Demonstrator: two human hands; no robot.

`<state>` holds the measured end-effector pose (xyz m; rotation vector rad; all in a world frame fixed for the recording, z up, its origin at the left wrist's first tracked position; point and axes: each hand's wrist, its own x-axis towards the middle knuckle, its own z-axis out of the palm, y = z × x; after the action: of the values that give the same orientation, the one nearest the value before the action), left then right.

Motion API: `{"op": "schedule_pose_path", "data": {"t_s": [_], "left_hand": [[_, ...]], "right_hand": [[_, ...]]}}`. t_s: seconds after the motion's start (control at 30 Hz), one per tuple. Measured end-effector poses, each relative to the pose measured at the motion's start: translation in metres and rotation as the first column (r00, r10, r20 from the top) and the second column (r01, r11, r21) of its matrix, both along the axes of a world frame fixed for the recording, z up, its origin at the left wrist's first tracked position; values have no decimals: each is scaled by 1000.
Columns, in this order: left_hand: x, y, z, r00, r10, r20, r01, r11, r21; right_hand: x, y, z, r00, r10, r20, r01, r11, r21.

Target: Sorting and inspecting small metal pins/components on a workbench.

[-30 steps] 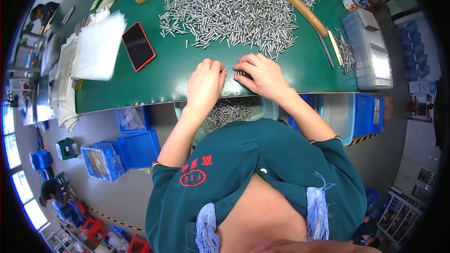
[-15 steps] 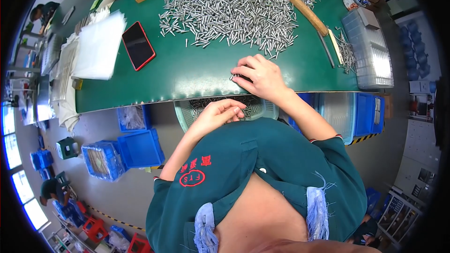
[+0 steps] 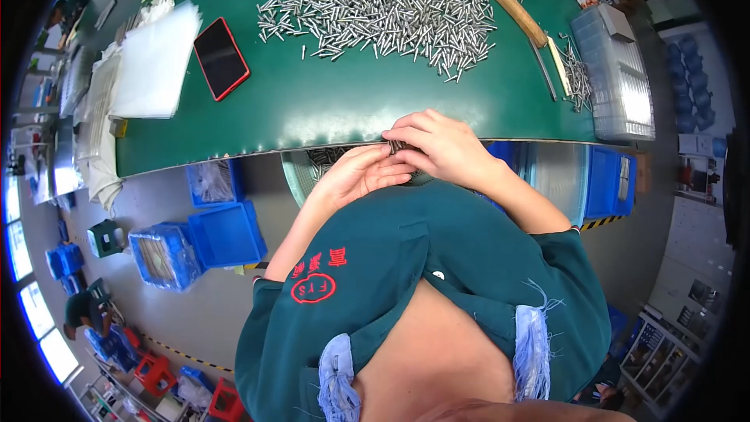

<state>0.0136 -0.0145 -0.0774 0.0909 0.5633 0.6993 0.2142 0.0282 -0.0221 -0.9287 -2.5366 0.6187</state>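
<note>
Several short metal pins [image 3: 397, 145] are held in a small bunch at the table's front edge by my right hand [image 3: 444, 148], whose fingers are closed round them. My left hand [image 3: 361, 173] is beside them, palm turned up and fingers loosely curved apart. Its upper digit reaches the bunch. Below both hands is a pale green basket [image 3: 295, 176] with more pins inside, mostly covered by the hands and my shirt. A large heap of loose metal pins [image 3: 391, 12] lies on the green table [image 3: 312, 101] farther back.
Wooden strips [image 3: 508, 6] border the heap. A red-edged phone [image 3: 222, 59] and white sheets [image 3: 156, 62] lie to the left. Clear plastic boxes [image 3: 613, 70] and longer metal pieces [image 3: 576, 82] sit at right. Blue bins [image 3: 226, 233] stand below the table.
My right hand has drawn back from the tabletop to the table edge with the pins. My left hand has opened and risen to meet it.
</note>
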Motion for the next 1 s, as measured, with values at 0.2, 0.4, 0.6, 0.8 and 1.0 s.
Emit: {"op": "schedule_pose_path", "data": {"t_s": [0.2,0.4,0.6,0.8,1.0], "left_hand": [[12,-2,5,971,-14,-238,36,995,90],[16,-5,2,926,-17,-376,91,979,182],[16,-3,5,956,9,-292,23,994,107],[14,-3,19,902,-24,-432,120,973,197],[1,9,40,816,32,-577,276,855,439]], "right_hand": [[2,2,-7,999,-40,-7,39,994,-100],[0,2,-6,996,-60,-61,48,983,-180],[1,5,-10,994,-47,-103,24,977,-210],[0,6,-7,994,-31,-105,3,967,-256],[-7,8,8,970,-88,-224,-6,921,-390]]}}
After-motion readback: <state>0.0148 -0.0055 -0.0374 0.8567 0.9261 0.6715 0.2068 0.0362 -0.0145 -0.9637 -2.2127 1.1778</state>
